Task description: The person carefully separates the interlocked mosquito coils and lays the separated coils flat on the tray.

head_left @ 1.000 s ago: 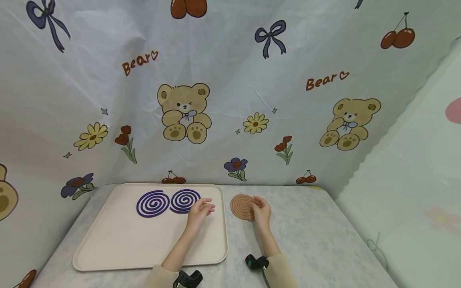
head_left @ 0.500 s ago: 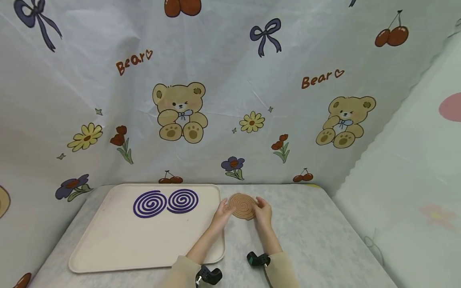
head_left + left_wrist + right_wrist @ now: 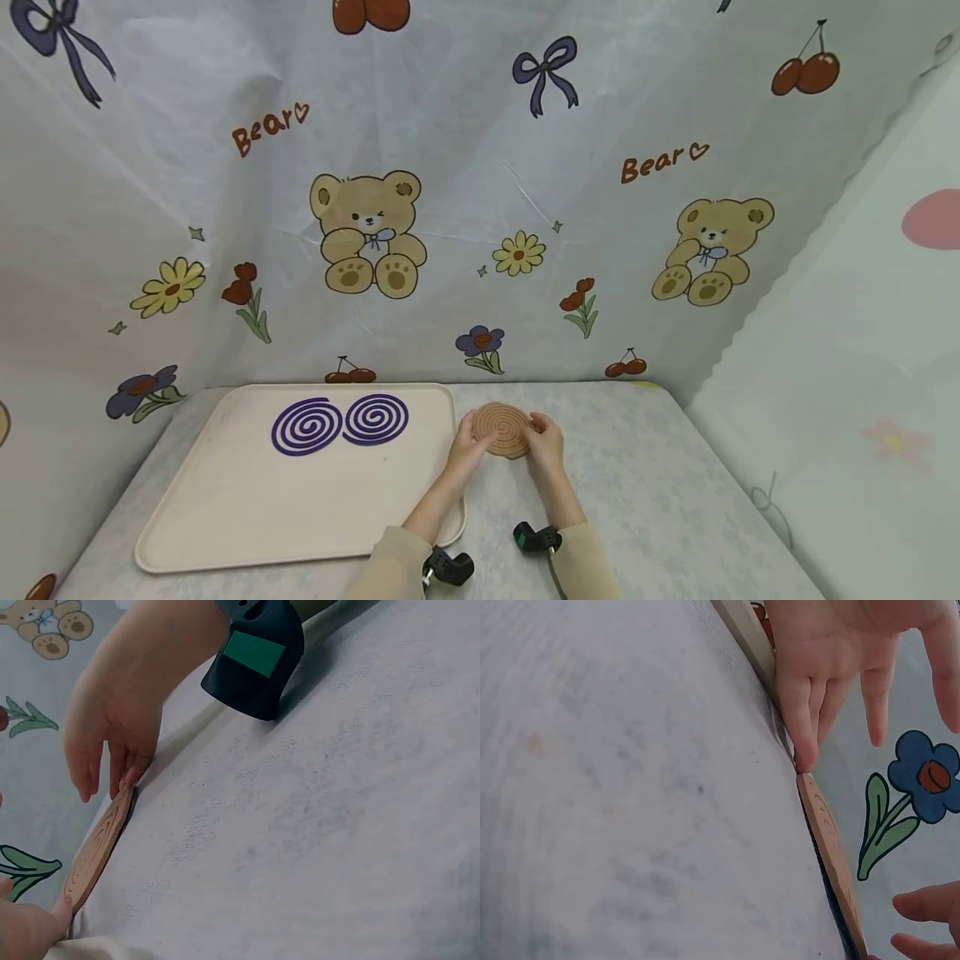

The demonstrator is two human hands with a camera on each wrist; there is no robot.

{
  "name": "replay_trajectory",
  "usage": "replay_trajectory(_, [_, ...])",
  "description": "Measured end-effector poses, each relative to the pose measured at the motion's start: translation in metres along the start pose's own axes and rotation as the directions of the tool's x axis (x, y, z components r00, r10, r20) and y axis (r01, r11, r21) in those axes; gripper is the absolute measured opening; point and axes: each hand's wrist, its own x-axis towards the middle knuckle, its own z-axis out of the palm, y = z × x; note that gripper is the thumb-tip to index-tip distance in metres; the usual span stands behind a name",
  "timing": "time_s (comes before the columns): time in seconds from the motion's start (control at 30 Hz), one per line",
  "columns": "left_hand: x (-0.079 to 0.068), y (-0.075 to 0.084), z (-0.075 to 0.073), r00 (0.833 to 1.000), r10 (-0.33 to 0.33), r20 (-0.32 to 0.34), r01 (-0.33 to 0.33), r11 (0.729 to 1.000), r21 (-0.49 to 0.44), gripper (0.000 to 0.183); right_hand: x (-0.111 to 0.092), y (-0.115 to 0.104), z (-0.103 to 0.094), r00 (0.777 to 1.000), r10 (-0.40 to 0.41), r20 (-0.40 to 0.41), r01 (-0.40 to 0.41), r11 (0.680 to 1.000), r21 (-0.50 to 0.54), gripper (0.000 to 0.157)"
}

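- Brown spiral disc (image 3: 501, 430): just right of the tray (image 3: 247, 525), between both hands; cannot tell whether lifted.
- Left hand (image 3: 464, 448): forearm angled across the tray's right edge; thumb and fingers pinch disc's left edge.
- Right hand (image 3: 547, 446): forearm reaching forward; thumb and fingertip pinch right edge, other fingers loose.

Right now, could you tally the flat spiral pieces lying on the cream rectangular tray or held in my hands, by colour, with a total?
Purple, thin open spiral coils on the cream rectangular tray: 2
Brown, round disc with tight spiral lines between your left hand and right hand: 1
Total: 3
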Motion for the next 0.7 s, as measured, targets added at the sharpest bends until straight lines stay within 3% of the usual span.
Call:
replay_trajectory(0.3, [-0.0035, 0.0018, -0.0035, 0.997, -0.019, -0.079, 0.013, 0.996, -0.085, 0.052, 0.0018, -0.0039, -0.0049, 0.997, 0.067, -0.023, -0.068, 0.997, -0.030, 0.039])
replay_trajectory(0.57, [-0.0034, -0.0013, 0.0009, 0.988, 0.077, -0.131, -0.074, 0.997, 0.030, 0.043, 0.0026, -0.0024, -0.0032, 0.993, 0.120, 0.016, -0.121, 0.992, 0.040, 0.049])
replay_trajectory(0.7, [-0.0084, -0.0006, 0.0037, 0.987, 0.078, -0.142, -0.076, 0.997, 0.016, 0.047, 0.0021, -0.0013, -0.0023, 0.993, 0.111, 0.027, -0.112, 0.992, 0.061, 0.047])
